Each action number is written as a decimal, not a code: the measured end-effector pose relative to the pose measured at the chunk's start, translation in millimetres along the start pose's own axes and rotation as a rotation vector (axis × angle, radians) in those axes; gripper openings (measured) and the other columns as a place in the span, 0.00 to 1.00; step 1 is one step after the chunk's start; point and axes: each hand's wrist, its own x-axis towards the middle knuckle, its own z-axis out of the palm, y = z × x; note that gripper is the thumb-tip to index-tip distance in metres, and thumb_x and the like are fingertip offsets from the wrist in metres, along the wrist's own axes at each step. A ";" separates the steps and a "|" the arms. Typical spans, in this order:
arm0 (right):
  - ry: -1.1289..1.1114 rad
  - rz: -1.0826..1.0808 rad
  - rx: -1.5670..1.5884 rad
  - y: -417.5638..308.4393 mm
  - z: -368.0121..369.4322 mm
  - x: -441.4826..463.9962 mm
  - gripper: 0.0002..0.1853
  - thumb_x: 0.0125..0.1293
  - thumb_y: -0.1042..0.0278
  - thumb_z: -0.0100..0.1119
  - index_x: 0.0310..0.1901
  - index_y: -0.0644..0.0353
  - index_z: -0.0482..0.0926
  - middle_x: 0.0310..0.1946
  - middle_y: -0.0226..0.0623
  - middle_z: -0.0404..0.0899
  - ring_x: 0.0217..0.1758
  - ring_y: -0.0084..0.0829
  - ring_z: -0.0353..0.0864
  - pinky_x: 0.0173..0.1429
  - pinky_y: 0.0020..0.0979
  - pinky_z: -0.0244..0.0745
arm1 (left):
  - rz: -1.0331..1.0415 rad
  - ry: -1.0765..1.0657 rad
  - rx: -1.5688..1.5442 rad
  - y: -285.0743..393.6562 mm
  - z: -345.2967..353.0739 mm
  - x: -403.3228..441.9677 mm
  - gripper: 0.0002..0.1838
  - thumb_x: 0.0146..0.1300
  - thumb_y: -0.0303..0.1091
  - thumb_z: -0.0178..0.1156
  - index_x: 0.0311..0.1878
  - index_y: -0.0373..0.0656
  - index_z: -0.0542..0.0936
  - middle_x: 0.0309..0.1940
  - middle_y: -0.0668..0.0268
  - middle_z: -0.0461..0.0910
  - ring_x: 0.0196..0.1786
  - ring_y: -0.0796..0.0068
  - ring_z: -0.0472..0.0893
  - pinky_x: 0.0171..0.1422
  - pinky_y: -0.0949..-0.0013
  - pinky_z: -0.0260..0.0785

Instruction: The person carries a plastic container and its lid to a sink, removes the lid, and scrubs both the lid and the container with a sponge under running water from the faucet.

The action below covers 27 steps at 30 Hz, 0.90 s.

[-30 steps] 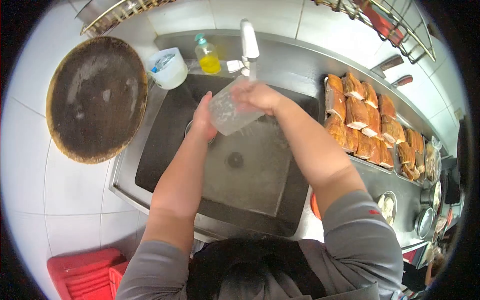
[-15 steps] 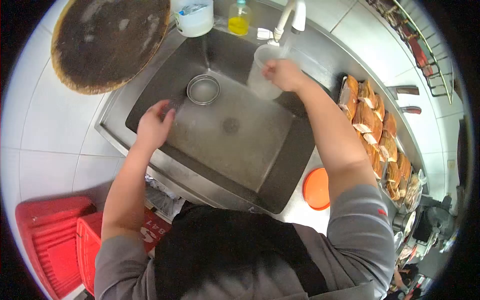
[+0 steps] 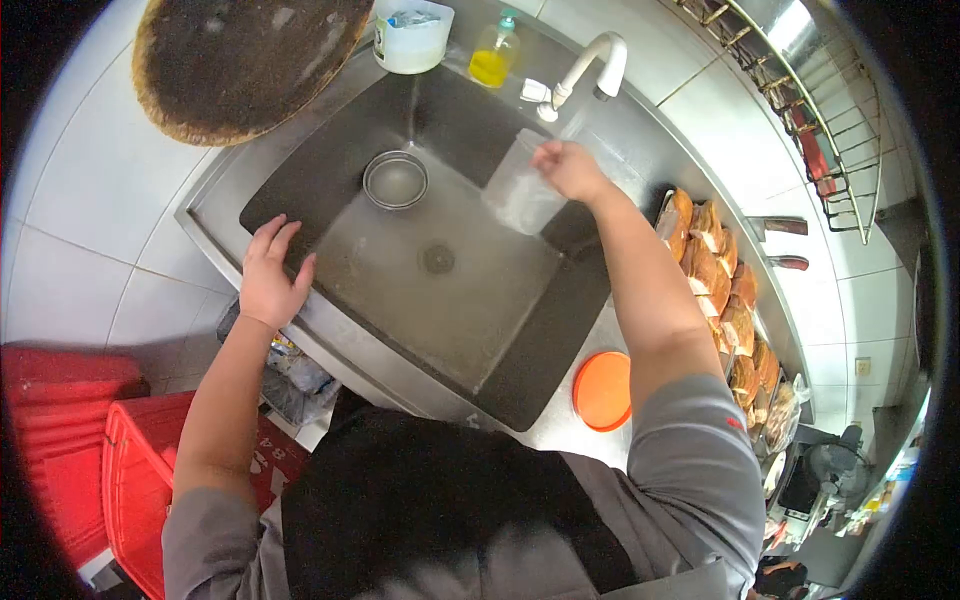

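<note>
My right hand (image 3: 572, 170) grips a translucent plastic container (image 3: 522, 190) by its rim. The container is tilted and held over the back right of the sink (image 3: 545, 350), below and in front of the white faucet (image 3: 592, 70). At the sink's left rim, my left hand (image 3: 272, 278) has its fingers spread and holds nothing; whether it presses on the rim I cannot tell. Between the hands, a round metal bowl or ring (image 3: 396, 180) sits in the back left part of the sink. A drain (image 3: 437, 258) shows in the middle of the sink floor.
A soap bottle (image 3: 492, 55) and white tub (image 3: 412, 40) stand behind the sink. A dark round board (image 3: 250, 60) leans at the left. An orange lid (image 3: 603, 391), bread-like brown pieces (image 3: 710, 270) and wall knives (image 3: 785, 225) are at the right. Red crates (image 3: 140, 440) stand lower left.
My right hand has brought the container down and away from the faucet, tilting it. My left hand has moved left and down to the sink's rim. The camera view has shifted slightly.
</note>
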 end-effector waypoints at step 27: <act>0.240 0.340 1.778 6.1 20.9 -16.7 0.31 0.73 0.44 0.52 0.65 0.64 0.69 0.62 0.45 0.74 0.63 0.44 0.75 0.67 0.50 0.71 | -0.125 0.025 -0.005 2.5 -3.8 1.6 0.20 0.59 0.36 0.65 0.53 0.40 0.79 0.60 0.51 0.75 0.63 0.48 0.74 0.69 0.55 0.64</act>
